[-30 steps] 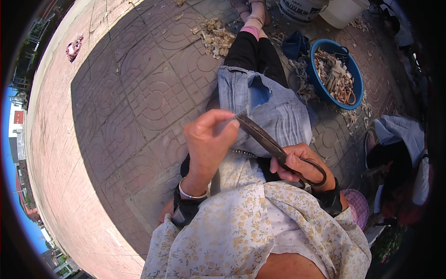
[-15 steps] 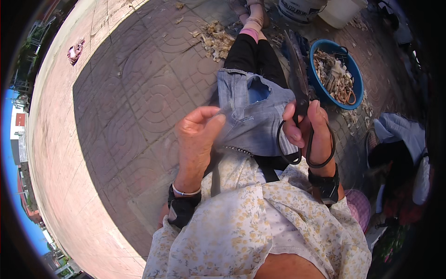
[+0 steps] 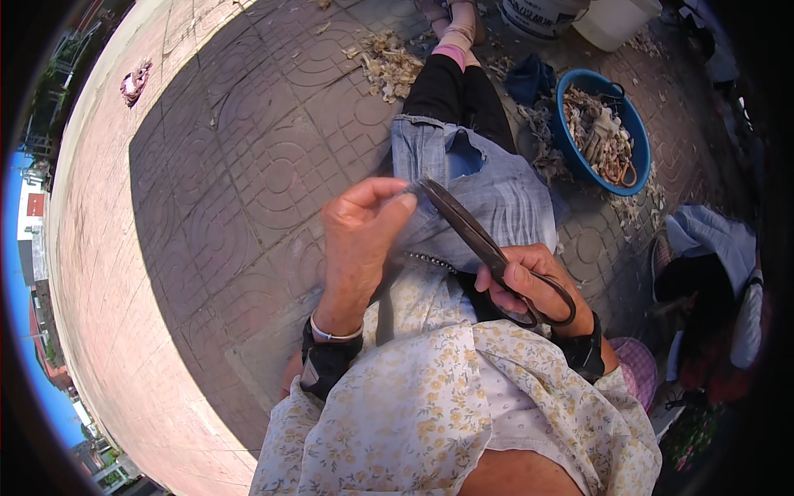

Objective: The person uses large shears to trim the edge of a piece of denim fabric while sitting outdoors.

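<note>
My right hand (image 3: 538,285) grips a pair of dark scissors (image 3: 463,227) by the black loop handles. The blades look closed and slant up to the left, with the tip close to my left fingertips. Thumb and forefinger of my left hand (image 3: 360,236) are pinched together; what lies between them is too small and blurred to make out. Beneath both hands, worn light-blue denim cloth (image 3: 517,194) with a ragged hole is spread over my lap and black-trousered legs. A dark beaded strip (image 3: 430,262) runs along the near side of the denim.
To the right of my legs, a blue basin (image 3: 565,145) holds pale, shrivelled scraps. A dark blue cloth (image 3: 529,80) lies beside it. White buckets (image 3: 542,16) stand farther back. More scraps (image 3: 387,70) litter the paving near my feet. Folded clothing (image 3: 711,236) is at the far right.
The scissors have swung from upright to slanting left, their tip now beside my left fingers. My right hand has lowered and closed round the handles. The left hand has shifted slightly right.
</note>
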`<state>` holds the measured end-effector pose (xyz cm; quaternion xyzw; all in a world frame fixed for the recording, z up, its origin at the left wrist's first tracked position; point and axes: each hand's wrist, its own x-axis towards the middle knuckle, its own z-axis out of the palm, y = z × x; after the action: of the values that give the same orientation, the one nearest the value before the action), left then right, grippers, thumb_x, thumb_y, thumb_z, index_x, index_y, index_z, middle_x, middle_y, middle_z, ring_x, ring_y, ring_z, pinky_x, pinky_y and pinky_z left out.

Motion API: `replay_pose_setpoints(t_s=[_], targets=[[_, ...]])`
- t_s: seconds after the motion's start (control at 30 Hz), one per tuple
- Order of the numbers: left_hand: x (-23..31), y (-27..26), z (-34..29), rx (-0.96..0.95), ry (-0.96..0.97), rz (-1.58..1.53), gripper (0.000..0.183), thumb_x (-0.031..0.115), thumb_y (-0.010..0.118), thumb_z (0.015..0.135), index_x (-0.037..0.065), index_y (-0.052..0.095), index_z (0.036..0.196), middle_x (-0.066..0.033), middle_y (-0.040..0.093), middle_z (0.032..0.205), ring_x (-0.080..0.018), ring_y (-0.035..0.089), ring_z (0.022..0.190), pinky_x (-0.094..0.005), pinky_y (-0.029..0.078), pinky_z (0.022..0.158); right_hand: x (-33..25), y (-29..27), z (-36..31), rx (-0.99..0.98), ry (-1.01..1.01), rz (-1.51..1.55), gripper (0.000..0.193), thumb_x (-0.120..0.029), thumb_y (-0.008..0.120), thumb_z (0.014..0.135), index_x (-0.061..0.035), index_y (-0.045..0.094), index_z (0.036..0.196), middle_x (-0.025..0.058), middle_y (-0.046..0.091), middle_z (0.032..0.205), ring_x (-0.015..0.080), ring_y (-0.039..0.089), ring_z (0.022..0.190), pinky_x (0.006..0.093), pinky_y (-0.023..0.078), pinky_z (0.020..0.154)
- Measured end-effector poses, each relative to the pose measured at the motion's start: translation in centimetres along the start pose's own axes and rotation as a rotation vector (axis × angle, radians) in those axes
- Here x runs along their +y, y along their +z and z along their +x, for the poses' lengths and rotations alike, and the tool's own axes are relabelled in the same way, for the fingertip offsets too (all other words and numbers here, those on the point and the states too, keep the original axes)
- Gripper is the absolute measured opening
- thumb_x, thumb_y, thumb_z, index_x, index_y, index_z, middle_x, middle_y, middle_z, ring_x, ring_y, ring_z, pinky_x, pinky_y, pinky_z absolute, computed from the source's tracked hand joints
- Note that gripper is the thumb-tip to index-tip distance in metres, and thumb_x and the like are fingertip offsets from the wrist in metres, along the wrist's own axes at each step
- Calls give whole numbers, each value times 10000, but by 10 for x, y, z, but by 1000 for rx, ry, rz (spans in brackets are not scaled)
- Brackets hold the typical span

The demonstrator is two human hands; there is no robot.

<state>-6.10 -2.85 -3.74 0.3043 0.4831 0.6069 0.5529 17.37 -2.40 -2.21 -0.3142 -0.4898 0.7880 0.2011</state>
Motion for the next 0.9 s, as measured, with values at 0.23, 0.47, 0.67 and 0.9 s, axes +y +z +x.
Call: replay_pose_setpoints(t_s=[0.23, 0.47, 0.67, 0.9], targets=[[-3, -2, -2, -7, 60, 89, 147, -29, 635, 835, -70, 637, 976, -81, 671, 885, -92, 624, 760, -205, 502, 719, -9, -3, -1, -14, -2, -75, 441, -416, 512, 957, 6, 624, 893, -29, 453, 575, 40, 390, 501, 219, 269, 453], [-2, -2, -4, -22, 71, 164, 136, -27, 639, 834, -63, 641, 965, -75, 670, 879, -80, 619, 754, -197, 495, 712, -12, -10, -2, -29, 28, -212, 431, -414, 522, 956, -3, 639, 894, -22, 480, 591, 51, 432, 525, 226, 313, 465], [1, 1, -5, -10, 53, 159, 104, 3, 655, 812, -35, 669, 909, 8, 638, 841, -33, 543, 744, -171, 431, 662, -13, -12, -1, -31, 24, -248, 408, -393, 523, 959, -10, 644, 888, -13, 495, 590, 57, 441, 527, 238, 322, 466], [1, 1, -5, -7, 60, 201, 100, 4, 654, 812, -30, 680, 903, 10, 640, 826, -26, 539, 734, -171, 431, 652, -15, -14, -1, -32, 39, -269, 413, -396, 527, 956, -8, 643, 877, -10, 496, 586, 60, 438, 524, 240, 325, 467]])
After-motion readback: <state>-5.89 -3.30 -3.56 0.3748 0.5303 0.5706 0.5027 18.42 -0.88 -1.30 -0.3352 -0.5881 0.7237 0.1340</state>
